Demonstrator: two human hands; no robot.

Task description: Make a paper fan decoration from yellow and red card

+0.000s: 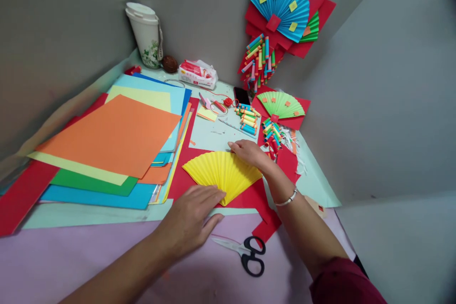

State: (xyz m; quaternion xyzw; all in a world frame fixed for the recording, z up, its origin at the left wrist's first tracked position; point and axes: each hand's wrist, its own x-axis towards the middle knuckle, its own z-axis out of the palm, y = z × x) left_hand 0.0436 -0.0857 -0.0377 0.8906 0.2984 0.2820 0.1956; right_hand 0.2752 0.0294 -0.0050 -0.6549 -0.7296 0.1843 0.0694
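Note:
A yellow pleated paper fan [224,171] lies spread on red paper [185,185] in the middle of the table. My left hand [195,216] rests at the fan's lower left, fingertips on its narrow end and thumb apart. Across the fan's upper right edge lies my right hand [247,152], palm down, its fingers pointing left and the thumb side partly hidden. Neither hand is wrapped round anything. Black-handled scissors [245,251] lie below the fan, nearest my left hand.
Coloured paper sheets [114,137] are stacked at the left. A white cup [146,35] and a tissue pack [198,74] stand behind. Small paper rolls [248,120] and a green fan [280,105] lie at the back right. A blue fan [283,4] hangs on the wall.

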